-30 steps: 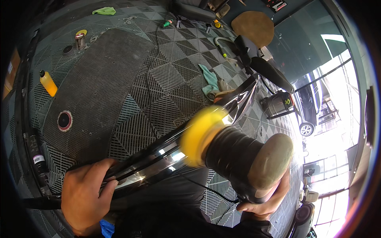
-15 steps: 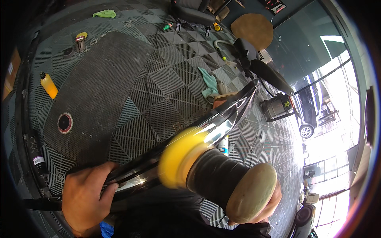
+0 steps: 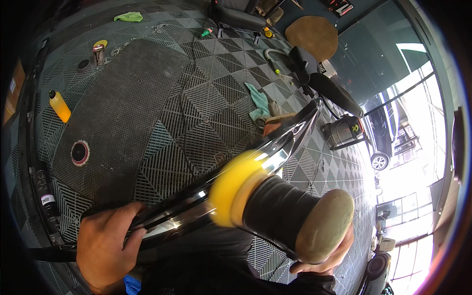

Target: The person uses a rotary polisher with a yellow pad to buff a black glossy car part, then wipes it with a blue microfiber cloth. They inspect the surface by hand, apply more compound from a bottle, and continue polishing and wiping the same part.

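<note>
A long glossy black trim panel (image 3: 184,210) runs diagonally from the lower left up to the upper right. My left hand (image 3: 109,241) grips its near left end, thumb and fingers wrapped over the edge. In my right hand (image 3: 330,260) is a polisher (image 3: 282,209) with a dark body and a worn pale rounded top, which hides most of the fingers. Its yellow foam pad (image 3: 235,189) lies against the panel's face, near the middle, and is smeared by motion.
On the tiled floor lie a dark mat (image 3: 123,93), a round pad (image 3: 80,153), an orange-yellow bottle (image 3: 60,106), a black bottle (image 3: 47,196) and a teal cloth (image 3: 258,103). A vacuum (image 3: 344,132) stands right, a black seat (image 3: 238,15) far back. A cable (image 3: 184,108) crosses the floor.
The polisher in my right hand has moved right and slightly up along the panel. My left hand has stayed in place on the panel's end.
</note>
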{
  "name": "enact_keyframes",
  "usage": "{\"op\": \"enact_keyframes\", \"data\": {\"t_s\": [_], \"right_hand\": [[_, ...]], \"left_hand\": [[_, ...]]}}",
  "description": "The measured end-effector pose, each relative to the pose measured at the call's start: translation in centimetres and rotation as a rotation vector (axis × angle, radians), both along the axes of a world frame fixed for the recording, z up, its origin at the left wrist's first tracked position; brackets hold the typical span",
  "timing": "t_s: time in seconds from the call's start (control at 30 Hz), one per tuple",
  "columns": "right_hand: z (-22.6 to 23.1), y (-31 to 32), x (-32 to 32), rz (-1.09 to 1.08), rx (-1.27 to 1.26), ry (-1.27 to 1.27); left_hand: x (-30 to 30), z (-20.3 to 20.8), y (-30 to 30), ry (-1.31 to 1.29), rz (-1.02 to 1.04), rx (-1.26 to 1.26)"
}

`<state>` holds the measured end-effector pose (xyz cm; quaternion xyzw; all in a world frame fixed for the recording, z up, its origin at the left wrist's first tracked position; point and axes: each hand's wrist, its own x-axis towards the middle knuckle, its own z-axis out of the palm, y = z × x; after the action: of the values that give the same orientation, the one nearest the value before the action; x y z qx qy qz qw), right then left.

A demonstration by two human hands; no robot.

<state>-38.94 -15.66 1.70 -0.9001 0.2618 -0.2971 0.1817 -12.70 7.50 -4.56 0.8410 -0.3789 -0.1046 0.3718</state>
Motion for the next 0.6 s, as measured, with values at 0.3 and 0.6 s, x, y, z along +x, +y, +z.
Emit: {"op": "enact_keyframes", "data": {"t_s": [0.3,0.6], "right_hand": [[1.1,1.6,3.9,0.259,-0.215,-0.101],[-2.6,-3.0,1.4,0.314,0.081,-0.412]], "left_hand": [[-0.5,0.2,-0.3,-0.043,0.008,0.001],[-0.5,0.3,-0.1,-0.082,0.029,0.014]]}}
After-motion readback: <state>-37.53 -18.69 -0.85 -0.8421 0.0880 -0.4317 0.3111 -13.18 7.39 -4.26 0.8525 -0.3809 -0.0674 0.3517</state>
